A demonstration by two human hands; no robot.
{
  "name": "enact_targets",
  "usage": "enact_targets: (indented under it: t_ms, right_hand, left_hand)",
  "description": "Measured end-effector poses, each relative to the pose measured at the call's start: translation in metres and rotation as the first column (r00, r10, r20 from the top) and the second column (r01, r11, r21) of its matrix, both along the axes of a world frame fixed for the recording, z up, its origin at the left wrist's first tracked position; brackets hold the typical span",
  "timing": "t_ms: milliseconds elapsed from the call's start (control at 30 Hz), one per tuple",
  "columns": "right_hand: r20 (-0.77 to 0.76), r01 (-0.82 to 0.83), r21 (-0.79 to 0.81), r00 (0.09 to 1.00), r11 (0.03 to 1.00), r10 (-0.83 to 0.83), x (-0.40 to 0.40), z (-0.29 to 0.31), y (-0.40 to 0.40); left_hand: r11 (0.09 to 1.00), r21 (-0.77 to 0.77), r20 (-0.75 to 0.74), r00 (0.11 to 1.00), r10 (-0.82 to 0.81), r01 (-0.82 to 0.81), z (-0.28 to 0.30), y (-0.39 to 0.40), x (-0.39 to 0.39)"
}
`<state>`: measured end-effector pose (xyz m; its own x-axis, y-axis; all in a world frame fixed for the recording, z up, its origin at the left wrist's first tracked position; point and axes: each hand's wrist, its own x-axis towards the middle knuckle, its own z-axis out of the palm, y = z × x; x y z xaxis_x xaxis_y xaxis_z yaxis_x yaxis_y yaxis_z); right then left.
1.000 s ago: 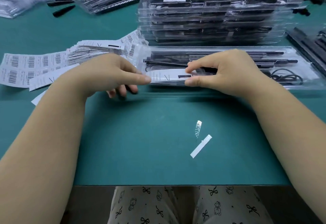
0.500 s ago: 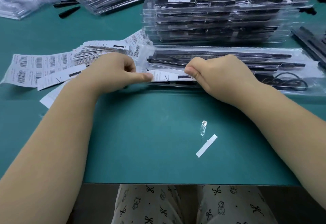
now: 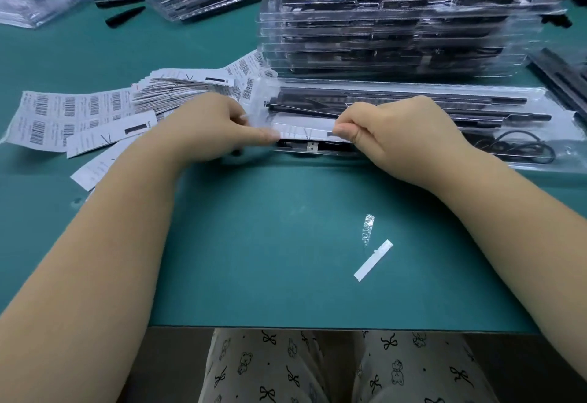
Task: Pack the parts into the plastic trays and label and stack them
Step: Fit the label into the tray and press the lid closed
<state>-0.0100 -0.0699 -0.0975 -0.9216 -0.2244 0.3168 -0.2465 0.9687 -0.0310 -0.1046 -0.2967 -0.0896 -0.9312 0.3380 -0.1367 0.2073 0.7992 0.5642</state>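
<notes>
One tray [image 3: 556, 110] in work at near edge of stack, parts already in. Left hand [image 3: 203, 129] & right hand [image 3: 397, 135] each pinching an end of label strip [image 3: 306, 133], held along tray's front edge; not yet stuck down, prob. Approx seven done trays in stack [image 3: 381, 27] behind. Plenty of labels [image 3: 70, 116] left, so more to pack, label, stack.

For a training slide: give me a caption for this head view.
Both hands, left hand and right hand, pinch a white paper label strip over a clear plastic tray of black parts.
</notes>
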Motion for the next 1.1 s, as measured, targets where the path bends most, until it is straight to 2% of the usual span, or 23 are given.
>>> enact_targets:
  t_ms: [100, 200, 300, 433, 600, 833, 1000, 1100]
  right_hand:
    - [0.014, 0.014, -0.070, 1.000, 0.997, -0.013, 0.000, 0.000, 0.000]
    - [0.010, 0.032, -0.118, 0.999, 0.992, -0.031, -0.001, -0.001, 0.001]
    - [0.013, 0.044, -0.166, 0.999, 0.985, -0.042, 0.000, -0.001, 0.002]
    - [0.021, 0.061, -0.218, 0.998, 0.974, -0.058, 0.002, 0.001, 0.002]
    - [0.057, 0.092, -0.217, 0.995, 0.972, -0.082, 0.002, 0.003, 0.001]
    - [0.064, 0.093, -0.364, 0.995, 0.927, -0.075, 0.006, 0.010, 0.004]
    - [0.067, 0.098, -0.386, 0.995, 0.917, -0.077, 0.008, 0.012, 0.003]
    - [0.069, 0.096, -0.395, 0.995, 0.914, -0.074, 0.010, 0.014, 0.003]
  left_hand:
    - [0.971, 0.239, 0.271, 0.959, -0.085, 0.018, 0.009, -0.010, -0.001]
    - [0.934, 0.350, 0.408, 0.909, -0.090, -0.065, 0.009, -0.012, -0.004]
    - [0.879, 0.439, 0.564, 0.819, -0.108, -0.186, 0.009, -0.005, 0.001]
    - [0.818, 0.474, 0.571, 0.821, -0.003, -0.327, 0.002, 0.011, 0.009]
    - [0.768, 0.497, 0.572, 0.818, 0.058, -0.403, 0.003, 0.017, 0.012]
    - [0.668, 0.588, 0.541, 0.835, 0.095, -0.457, 0.010, 0.020, 0.013]
    - [0.687, 0.586, 0.473, 0.870, 0.140, -0.429, 0.009, 0.020, 0.015]
    - [0.649, 0.600, 0.513, 0.847, 0.137, -0.468, 0.007, 0.021, 0.016]
